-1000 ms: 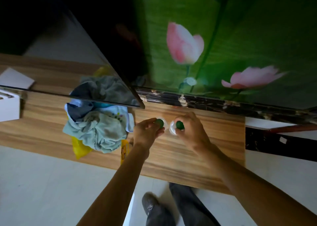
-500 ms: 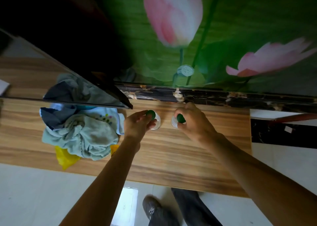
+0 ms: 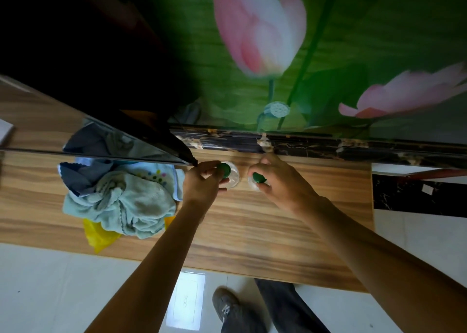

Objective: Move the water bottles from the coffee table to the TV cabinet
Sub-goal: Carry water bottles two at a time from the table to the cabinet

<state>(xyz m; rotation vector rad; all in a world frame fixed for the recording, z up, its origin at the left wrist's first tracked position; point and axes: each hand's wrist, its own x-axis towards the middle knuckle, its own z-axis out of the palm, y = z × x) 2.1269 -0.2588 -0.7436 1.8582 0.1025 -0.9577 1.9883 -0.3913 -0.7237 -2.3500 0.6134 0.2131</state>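
Looking straight down on the wooden TV cabinet [image 3: 252, 231], and both hands are on bottles. The left hand [image 3: 202, 186] has its fingers curled around the neck of the left water bottle [image 3: 233, 178], thumb and fingertips closed just beside its green cap [image 3: 224, 169]; the clear shoulder of the bottle shows to the right of the fingers. The right hand [image 3: 280, 183] is clamped the same way on the right water bottle [image 3: 252, 185], its own green cap [image 3: 258, 178] peeking out between thumb and forefinger, most of the bottle hidden under the palm. The two bottles stand upright side by side, close together but apart, at the far edge of the cabinet top, near the dark marble trim [image 3: 328, 144] below the lotus-flower wall [image 3: 265, 42]. Whether their bases touch the wood, cannot tell from above. Left of the left hand lies a heap of pale towels [image 3: 121, 198] over something yellow [image 3: 99, 236], partly under the corner of the dark TV screen [image 3: 101, 80]. Near the bottom, a shoe [image 3: 225, 305] on the pale floor.
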